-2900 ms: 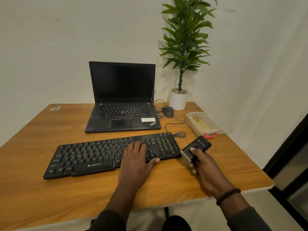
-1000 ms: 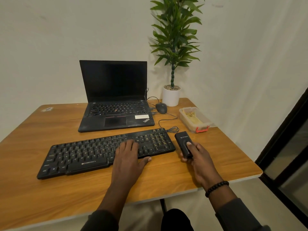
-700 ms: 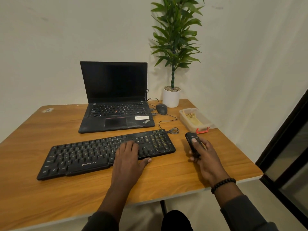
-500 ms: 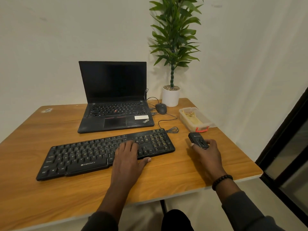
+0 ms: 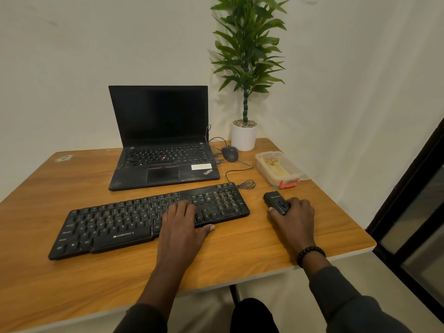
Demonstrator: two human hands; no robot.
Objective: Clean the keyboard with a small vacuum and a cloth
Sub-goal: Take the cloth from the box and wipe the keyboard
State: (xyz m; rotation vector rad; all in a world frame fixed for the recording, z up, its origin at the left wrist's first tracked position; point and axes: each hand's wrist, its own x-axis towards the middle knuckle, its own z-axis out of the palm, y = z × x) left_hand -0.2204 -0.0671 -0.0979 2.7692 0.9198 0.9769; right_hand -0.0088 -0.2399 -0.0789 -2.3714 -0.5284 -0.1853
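A black keyboard point(image 5: 115, 222) lies across the middle of the wooden table point(image 5: 72, 280), its cable coiled at its far right corner. My left hand point(image 5: 182, 227) rests flat on its right-centre keys, fingers straight, thumb over the front edge. The small black vacuum point(image 5: 275, 201) lies on the table to the right of the keyboard. My right hand point(image 5: 294, 218) grips its near end, thumb on one side and fingers curled round the other. A yellow cloth point(image 5: 276, 165) sits inside the clear plastic box point(image 5: 288, 179) behind the vacuum.
An open black laptop point(image 5: 163, 140) stands behind the keyboard. A wired mouse point(image 5: 230, 153) and a white potted plant point(image 5: 243, 135) sit at the back right. The table's right edge is close to my right hand, with a dark door frame point(image 5: 408, 179) beyond.
My right hand carried the vacuum away from the keyboard's right end and set it down further right, in front of the plastic box. My left hand stayed on the keys.
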